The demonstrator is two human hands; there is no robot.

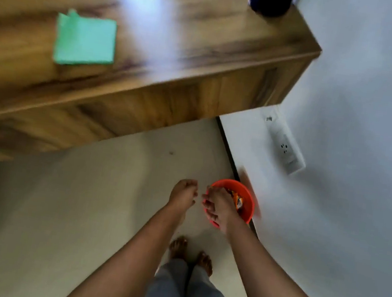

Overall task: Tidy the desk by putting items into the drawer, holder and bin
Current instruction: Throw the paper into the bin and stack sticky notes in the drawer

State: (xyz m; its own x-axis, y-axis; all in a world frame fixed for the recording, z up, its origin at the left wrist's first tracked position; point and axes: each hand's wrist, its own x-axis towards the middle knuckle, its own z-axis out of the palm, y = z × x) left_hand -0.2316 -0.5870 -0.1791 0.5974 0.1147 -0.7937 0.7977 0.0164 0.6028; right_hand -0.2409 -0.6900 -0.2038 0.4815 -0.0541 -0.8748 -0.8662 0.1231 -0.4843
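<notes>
Both loose-fingered — left hand [183, 193], right hand [219, 208] over red bin [249, 203] — wooden desk [207, 24], pale floor [70, 193]

the brown wood-grain desk top [153, 49], from 9 to 1 o'clock, is smooth and glossy, with a pale streak of glare. the green square folded sheet [85, 42] at 10 o'clock looks matt; cloth or paper, unclear. the round orange plastic bin [249, 201] at 5 o'clock is smooth. the white painted wall [373, 97] at 3 o'clock is matt, its white plastic socket plate [286, 146] smooth. the grey cloth trousers [166, 295] at 6 o'clock look soft and matt.
</notes>
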